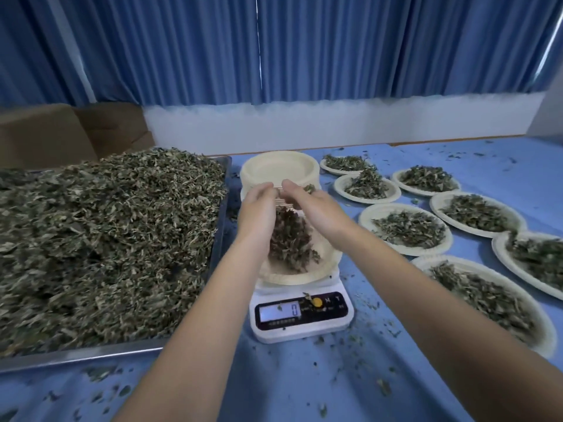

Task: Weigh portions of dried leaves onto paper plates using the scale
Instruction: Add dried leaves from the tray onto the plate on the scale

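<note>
Leaves lie heaped on the paper plate atop the scale, whose display reads 0. Above the heap, left hand and right hand hover, each grip apart, fingers relaxed. Tray sits left; filled plates right on the table.

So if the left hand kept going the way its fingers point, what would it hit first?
Probably the stack of empty cream paper plates just beyond the left hand, though depth is hard to judge.
</note>
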A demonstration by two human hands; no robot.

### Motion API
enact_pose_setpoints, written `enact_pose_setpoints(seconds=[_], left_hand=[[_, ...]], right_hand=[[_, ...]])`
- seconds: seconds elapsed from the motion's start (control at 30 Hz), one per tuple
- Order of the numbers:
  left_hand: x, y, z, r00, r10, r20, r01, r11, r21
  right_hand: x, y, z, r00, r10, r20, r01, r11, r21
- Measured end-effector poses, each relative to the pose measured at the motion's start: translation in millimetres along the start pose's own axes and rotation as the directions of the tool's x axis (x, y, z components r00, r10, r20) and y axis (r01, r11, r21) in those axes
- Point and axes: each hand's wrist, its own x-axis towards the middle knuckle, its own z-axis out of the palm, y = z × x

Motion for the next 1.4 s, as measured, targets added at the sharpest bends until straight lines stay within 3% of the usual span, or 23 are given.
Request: enact_pose_setpoints(seconds=[0.13, 0.27, 0.5, 0.73, 1.23, 1.33, 1.4], left_hand=[[6.6, 7.4, -13.7, 0.997, 0.032, 0.072, -0.036, 0.998, 0.05], [8.5, 6.8, -23.3, 0.992, -0.023, 0.126, 0.012, 0.996, 0.09], [5.1, -1.0, -33.9, 0.991, -0.043, 0.124, 0.037, 0.998, 0.051], [1.6, -4.9, -37.6, 0.998, -0.034, 0.061, 0.031, 0.999, 0.038], [-5.2, -10.1, -41.8, 0.999, 0.046, -0.02, -0.045, 0.999, 0.02], [-6.9, -5.1, -52.1, 0.997, 0.068, -0.047, -0.065, 0.996, 0.058], [-6.9, -3.1, -68.7, 0.991, 0.11, -0.082, -0.098, 0.985, 0.139]], right_hand=[[-5.0, -6.1, -19.8, 0.993, -0.119, 0.023, 0.12, 0.993, -0.015], [-7.2, -2.6, -26.6, 0.979, -0.189, 0.082, 0.192, 0.981, -0.025], [-6.5, 4.2, -23.5, 0.944, -0.059, 0.324, 0.174, 0.924, -0.34], [-5.4, 4.5, -13.9, 0.959, -0.244, 0.142, 0.274, 0.923, -0.268], [-12.1, 12.6, -13.3, 0.948, -0.308, 0.076, 0.317, 0.916, -0.246], [-17.0, -3.1, 1.4, 0.916, -0.399, 0.044, 0.395, 0.876, -0.278], [-17.9, -22.0, 27.6, 0.856, -0.506, 0.11, 0.511, 0.793, -0.331]])
